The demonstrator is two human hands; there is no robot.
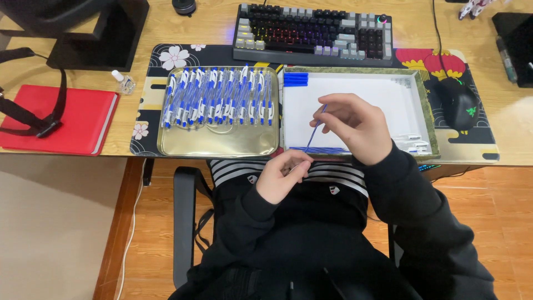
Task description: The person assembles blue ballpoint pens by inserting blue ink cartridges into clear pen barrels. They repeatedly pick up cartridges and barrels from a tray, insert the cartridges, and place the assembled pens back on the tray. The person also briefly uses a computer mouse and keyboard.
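Observation:
My right hand hovers over the white tray and pinches a thin blue pen refill that slants down toward my left hand. My left hand sits just below the desk edge, fingers closed on a small clear pen part at the refill's lower end. More blue refills lie along the tray's near edge, blue caps are at its far left corner, and clear pen parts sit at its near right. A gold tray on the left holds several assembled blue and white pens.
A backlit keyboard lies beyond the trays, a black mouse to the right on the patterned desk mat. A red notebook with a black strap and a small bottle are at the left. A monitor base stands far left.

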